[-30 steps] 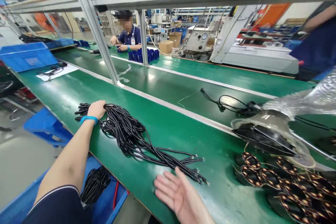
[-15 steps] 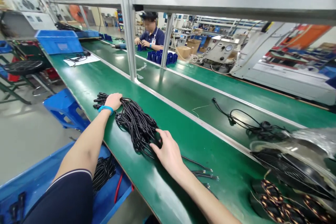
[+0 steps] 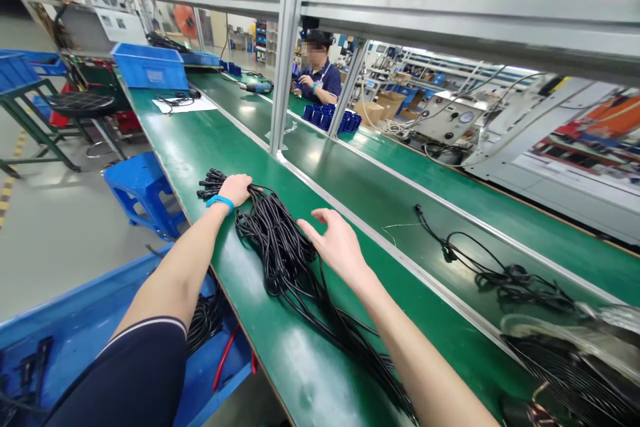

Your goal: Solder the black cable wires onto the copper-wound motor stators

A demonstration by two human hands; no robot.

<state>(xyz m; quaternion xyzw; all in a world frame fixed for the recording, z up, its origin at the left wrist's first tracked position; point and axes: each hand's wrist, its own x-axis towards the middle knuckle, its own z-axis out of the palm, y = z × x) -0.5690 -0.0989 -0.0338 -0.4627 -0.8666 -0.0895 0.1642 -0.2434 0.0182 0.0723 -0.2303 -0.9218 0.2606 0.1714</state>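
Observation:
A thick bundle of black cables point(image 3: 277, 237) lies on the green bench point(image 3: 193, 140), its loose ends trailing toward the lower right. My left hand point(image 3: 236, 191), with a blue band at the wrist, is closed round the bundle just behind its black connectors point(image 3: 213, 181). Beside the bundle's right side, my right hand point(image 3: 336, 243) is raised with thumb and fingers apart, holding nothing.
A metal post point(image 3: 285, 53) rises beyond my hands. Another cable point(image 3: 510, 277) lies at the right, near wound coils point(image 3: 565, 367). Below left are a blue bin point(image 3: 90, 307) and stool point(image 3: 140, 180). A person point(image 3: 320, 73) sits across the bench.
My right hand has lifted off the bundle, moving up and right relative to it. More of the trailing cables now shows. The camera view has shifted; my left hand keeps its hold.

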